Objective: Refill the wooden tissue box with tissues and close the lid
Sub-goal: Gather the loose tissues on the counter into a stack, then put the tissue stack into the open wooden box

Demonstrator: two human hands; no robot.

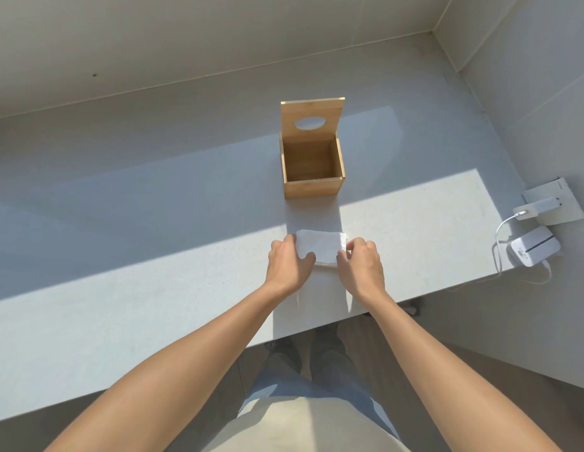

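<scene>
Both hands, left hand and right hand, clamped on tissue stack | box open, empty | risk: loose sheets splaying, snagging rim.

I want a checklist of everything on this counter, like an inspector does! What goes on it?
Surface: pale counter, part sunlit, part shaded.
Job's things: wooden tissue box empty, lid standing open; tissue stack lying near the front edge.
Clutter: small white device at the right end.
Grippers: left hand and right hand grip the stack's sides.
Cables: white cable from charger to the device.
Surroundings: plain wall behind; floor below.
</scene>
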